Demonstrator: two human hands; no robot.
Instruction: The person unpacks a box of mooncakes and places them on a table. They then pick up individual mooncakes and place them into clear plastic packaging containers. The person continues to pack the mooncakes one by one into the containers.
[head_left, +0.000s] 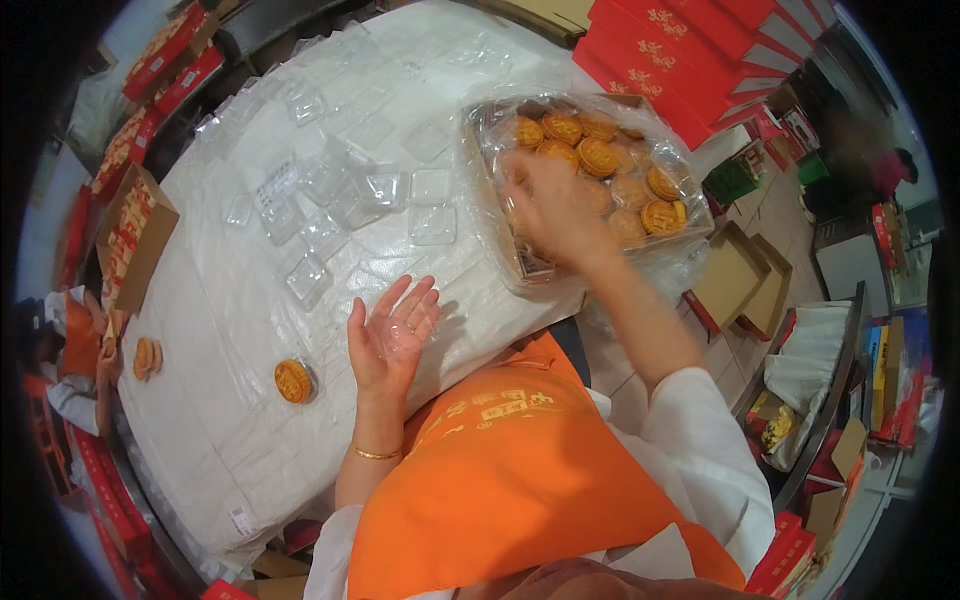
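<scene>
My left hand (394, 330) is palm up above the white woven sheet (210, 442), fingers spread. A small clear plastic tray (397, 339) rests in its palm. My right hand (559, 206), blurred by motion, reaches over a plastic-lined cardboard box (480, 150) of golden mooncakes (598, 156). Whether its fingers hold one cannot be seen. Left of my left hand, a mooncake (292, 381) sits on the sheet. Farther left are a couple more mooncakes (144, 358) close together. Clear plastic trays (433, 225) lie scattered beyond my left hand, some overlapping in a loose pile (345, 187).
Red printed cartons (660, 52) are stacked behind the mooncake box. Along the left edge stands a carton of red-and-cream packets (139, 240), near a person in an orange apron (79, 337). Cardboard trays (724, 277) lie on the tiled floor at right. Another person (862, 169) is farther back.
</scene>
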